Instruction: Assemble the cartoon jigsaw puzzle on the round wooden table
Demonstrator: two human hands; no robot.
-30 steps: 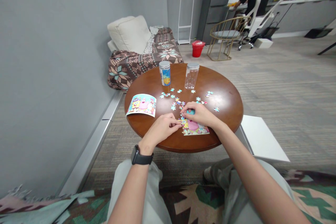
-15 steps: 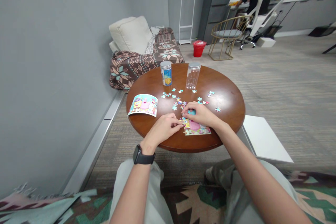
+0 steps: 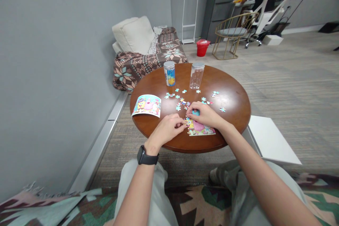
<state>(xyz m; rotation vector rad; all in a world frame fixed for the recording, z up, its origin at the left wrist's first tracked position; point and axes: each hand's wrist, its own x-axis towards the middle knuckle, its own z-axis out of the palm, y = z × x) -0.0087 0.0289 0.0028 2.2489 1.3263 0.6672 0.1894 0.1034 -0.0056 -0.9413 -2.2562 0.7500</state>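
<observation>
A partly joined jigsaw puzzle (image 3: 199,127), with pink and yellow cartoon figures, lies near the front edge of the round table (image 3: 230,88). At its left edge my left hand (image 3: 169,127) is closed, thumb and fingertips pinched on a jigsaw piece that they mostly cover. My right hand (image 3: 202,114) arches over the puzzle's upper part, its fingers bent and closed at the top left corner on a piece largely hidden beneath them. Several loose jigsaw pieces (image 3: 178,106) are scattered beyond my hands. To the left lies a curved picture sheet (image 3: 147,106) with the same cartoon figures.
At the back of the table stand a labelled jar (image 3: 170,74) and a clear jar (image 3: 197,76), both with silver lids. A white box (image 3: 272,137) is beside the table on the right. Farther off are a red bin (image 3: 202,48), a gold-framed chair (image 3: 233,32) and a person in black.
The whole view has shifted slightly, so everything sits a little farther right. Both hands stay at the same spots on the puzzle, with only slight finger movement.
</observation>
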